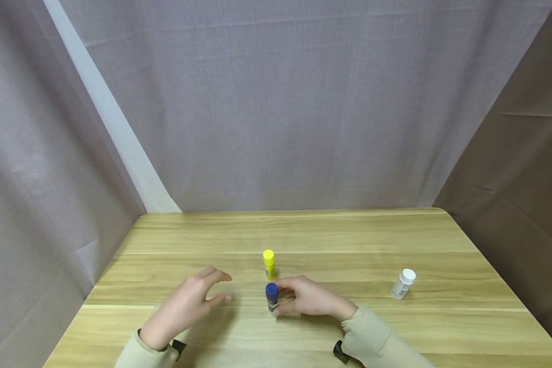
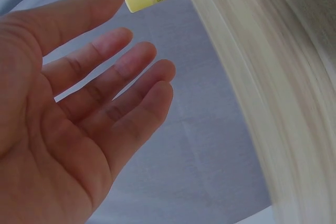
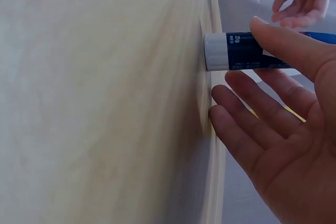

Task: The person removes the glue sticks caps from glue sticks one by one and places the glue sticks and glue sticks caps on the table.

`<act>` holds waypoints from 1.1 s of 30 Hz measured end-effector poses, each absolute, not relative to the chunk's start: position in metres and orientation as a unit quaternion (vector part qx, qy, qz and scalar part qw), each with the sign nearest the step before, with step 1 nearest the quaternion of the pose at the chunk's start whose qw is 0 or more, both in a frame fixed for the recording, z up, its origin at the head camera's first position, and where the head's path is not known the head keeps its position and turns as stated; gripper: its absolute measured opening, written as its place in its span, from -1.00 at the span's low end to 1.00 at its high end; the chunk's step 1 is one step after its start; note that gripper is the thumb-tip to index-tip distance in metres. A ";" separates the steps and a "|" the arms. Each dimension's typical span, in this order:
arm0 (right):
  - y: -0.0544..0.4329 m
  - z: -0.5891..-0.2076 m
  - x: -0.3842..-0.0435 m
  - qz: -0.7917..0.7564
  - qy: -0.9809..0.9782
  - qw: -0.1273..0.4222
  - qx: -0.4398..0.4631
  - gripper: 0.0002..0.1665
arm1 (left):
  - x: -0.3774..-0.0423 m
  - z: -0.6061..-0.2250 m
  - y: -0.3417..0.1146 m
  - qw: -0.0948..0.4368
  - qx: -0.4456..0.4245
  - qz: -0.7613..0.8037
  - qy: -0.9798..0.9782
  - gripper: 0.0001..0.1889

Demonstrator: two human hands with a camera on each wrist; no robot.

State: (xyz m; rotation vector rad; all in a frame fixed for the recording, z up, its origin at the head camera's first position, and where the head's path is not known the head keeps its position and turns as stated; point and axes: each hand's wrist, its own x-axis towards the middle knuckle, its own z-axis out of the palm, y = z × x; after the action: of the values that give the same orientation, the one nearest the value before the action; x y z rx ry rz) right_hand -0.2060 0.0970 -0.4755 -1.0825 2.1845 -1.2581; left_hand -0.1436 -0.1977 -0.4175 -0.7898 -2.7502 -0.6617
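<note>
A glue stick with a blue cap, dark label and pale grey base is upright at the front middle of the table. My right hand grips it from the right, thumb along one side and fingers on the other. Just behind it stands a yellow glue stick, whose barcode label shows in the left wrist view. To the left, my left hand hovers over the table with thumb and fingers spread apart, holding nothing.
A small white bottle with a white cap is on the right part of the wooden table. Grey curtains hang behind and to the left, and a brown cloth hangs on the right.
</note>
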 end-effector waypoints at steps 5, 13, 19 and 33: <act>0.095 -0.474 -0.204 -0.444 0.782 0.203 -0.388 -0.55 | -0.144 -0.419 -0.196 0.094 -0.267 -0.227 -0.932 -0.65; 0.094 -0.472 -0.201 -0.442 0.783 0.208 -0.386 -0.54 | -0.144 -0.419 -0.195 0.093 -0.270 -0.227 -0.931 -0.65; 0.094 -0.471 -0.201 -0.440 0.785 0.211 -0.381 -0.62 | -0.144 -0.420 -0.194 0.091 -0.277 -0.226 -0.930 -0.65; 0.096 -0.470 -0.203 -0.445 0.784 0.188 -0.390 -0.61 | -0.147 -0.420 -0.191 0.088 -0.280 -0.225 -0.929 -0.66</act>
State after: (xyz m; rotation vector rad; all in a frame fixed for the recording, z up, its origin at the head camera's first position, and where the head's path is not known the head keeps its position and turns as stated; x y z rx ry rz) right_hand -0.2025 0.0956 -0.4695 -1.0980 2.2051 -1.2531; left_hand -0.1466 -0.1910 -0.4204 -0.8323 -2.7661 -0.6702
